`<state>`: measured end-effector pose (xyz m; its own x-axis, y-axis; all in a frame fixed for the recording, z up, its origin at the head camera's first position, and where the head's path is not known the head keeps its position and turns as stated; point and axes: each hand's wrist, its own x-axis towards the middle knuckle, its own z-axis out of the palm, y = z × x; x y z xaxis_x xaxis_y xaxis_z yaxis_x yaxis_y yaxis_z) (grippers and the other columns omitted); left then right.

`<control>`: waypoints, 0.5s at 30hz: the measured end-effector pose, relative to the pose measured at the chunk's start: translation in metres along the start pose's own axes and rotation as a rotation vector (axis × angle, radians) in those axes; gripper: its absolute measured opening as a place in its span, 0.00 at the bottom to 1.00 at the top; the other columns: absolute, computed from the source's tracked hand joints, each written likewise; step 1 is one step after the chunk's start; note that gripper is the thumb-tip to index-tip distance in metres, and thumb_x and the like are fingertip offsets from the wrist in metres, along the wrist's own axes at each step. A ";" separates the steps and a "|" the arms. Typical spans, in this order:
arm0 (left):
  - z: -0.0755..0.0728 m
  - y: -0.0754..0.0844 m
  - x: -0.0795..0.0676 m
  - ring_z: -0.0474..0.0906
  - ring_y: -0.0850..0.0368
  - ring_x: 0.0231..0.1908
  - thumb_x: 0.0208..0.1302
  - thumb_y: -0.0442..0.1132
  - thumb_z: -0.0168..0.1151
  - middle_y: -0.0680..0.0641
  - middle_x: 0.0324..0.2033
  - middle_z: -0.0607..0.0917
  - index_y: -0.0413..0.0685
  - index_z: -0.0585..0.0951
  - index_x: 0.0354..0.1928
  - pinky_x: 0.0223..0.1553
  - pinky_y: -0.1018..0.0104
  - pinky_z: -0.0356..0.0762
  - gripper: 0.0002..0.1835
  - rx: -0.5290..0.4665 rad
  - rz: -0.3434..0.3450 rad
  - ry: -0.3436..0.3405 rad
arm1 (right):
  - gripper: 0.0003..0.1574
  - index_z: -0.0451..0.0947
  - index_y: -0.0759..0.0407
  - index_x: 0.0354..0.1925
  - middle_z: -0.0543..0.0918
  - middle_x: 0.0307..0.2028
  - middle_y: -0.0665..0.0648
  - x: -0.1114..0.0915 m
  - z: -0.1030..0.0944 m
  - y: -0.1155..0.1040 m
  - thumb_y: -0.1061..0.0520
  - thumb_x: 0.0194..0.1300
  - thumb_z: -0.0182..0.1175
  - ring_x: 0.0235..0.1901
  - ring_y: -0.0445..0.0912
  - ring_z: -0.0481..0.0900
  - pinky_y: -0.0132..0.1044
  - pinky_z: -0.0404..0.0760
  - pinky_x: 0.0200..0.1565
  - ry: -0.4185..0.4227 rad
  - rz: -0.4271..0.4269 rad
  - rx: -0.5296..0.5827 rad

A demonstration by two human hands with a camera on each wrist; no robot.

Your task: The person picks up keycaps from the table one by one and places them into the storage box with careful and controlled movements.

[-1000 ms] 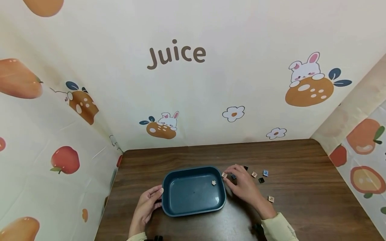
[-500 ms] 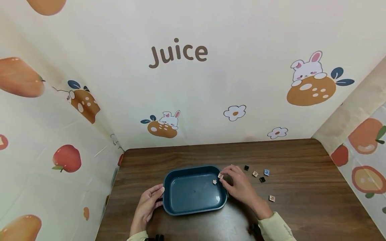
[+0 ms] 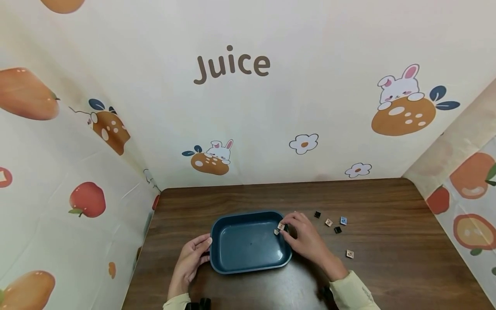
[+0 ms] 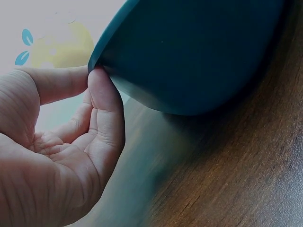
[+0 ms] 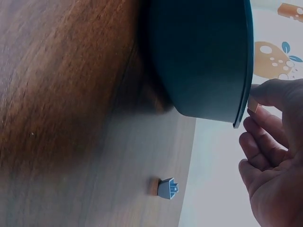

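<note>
At the left end of a dark teal tray (image 3: 249,245), my left hand (image 3: 192,258) pinches the rim between thumb and fingers, as the left wrist view shows up close. Over the tray's right end, my right hand (image 3: 306,237) pinches a beige keycap (image 3: 280,226) between thumb and index finger. Another pale keycap (image 3: 276,232) is inside the tray, just below the held one in the head view. In the right wrist view the held keycap is partly hidden by the thumb, close above the rim, with the other fingers loosely curled.
Right of the tray, several keycaps lie on the wooden table (image 3: 407,258): black (image 3: 317,214), beige (image 3: 328,222), blue (image 3: 343,221), and a separate beige keycap (image 3: 350,254) nearer the front. A printed cloth wall (image 3: 267,163) stands behind the table.
My right hand has moved left, carrying the beige keycap from just outside the tray's right rim to over the inside. The left hand keeps its hold on the rim.
</note>
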<state>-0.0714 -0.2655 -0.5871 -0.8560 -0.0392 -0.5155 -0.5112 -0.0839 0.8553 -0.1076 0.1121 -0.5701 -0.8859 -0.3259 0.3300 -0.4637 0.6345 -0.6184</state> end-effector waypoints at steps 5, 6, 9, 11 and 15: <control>0.000 0.001 0.000 0.83 0.62 0.39 0.76 0.39 0.64 0.53 0.38 0.88 0.31 0.72 0.71 0.35 0.70 0.84 0.28 -0.013 0.000 0.007 | 0.14 0.87 0.51 0.46 0.85 0.48 0.48 -0.001 0.003 0.001 0.60 0.61 0.77 0.51 0.43 0.79 0.42 0.84 0.51 -0.008 0.011 -0.003; 0.001 0.001 0.000 0.83 0.62 0.39 0.76 0.39 0.64 0.53 0.38 0.88 0.31 0.72 0.71 0.35 0.70 0.84 0.28 -0.016 -0.001 0.007 | 0.14 0.87 0.51 0.45 0.85 0.48 0.47 -0.001 0.003 0.001 0.60 0.61 0.78 0.51 0.42 0.79 0.41 0.84 0.50 -0.007 0.011 -0.005; 0.001 0.001 0.000 0.83 0.62 0.39 0.76 0.40 0.64 0.53 0.39 0.88 0.31 0.72 0.71 0.35 0.70 0.84 0.28 -0.015 -0.001 0.008 | 0.15 0.87 0.51 0.44 0.85 0.47 0.47 0.000 0.005 0.000 0.60 0.60 0.78 0.49 0.42 0.78 0.38 0.83 0.47 -0.001 0.003 0.000; 0.001 0.002 0.000 0.83 0.62 0.39 0.76 0.40 0.64 0.53 0.39 0.88 0.31 0.72 0.71 0.35 0.70 0.84 0.28 -0.014 -0.001 0.008 | 0.14 0.87 0.51 0.44 0.85 0.47 0.47 0.000 0.005 -0.001 0.60 0.60 0.78 0.48 0.41 0.78 0.36 0.83 0.46 -0.003 -0.002 0.009; 0.000 0.002 -0.001 0.83 0.62 0.39 0.76 0.40 0.64 0.53 0.39 0.88 0.31 0.72 0.71 0.34 0.70 0.84 0.28 -0.014 -0.001 0.007 | 0.13 0.87 0.50 0.44 0.84 0.47 0.46 0.002 0.007 -0.004 0.59 0.62 0.77 0.49 0.40 0.78 0.37 0.83 0.47 -0.016 -0.010 0.019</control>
<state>-0.0717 -0.2653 -0.5855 -0.8551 -0.0457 -0.5165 -0.5107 -0.0978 0.8542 -0.1076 0.1039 -0.5719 -0.8814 -0.3429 0.3249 -0.4721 0.6177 -0.6289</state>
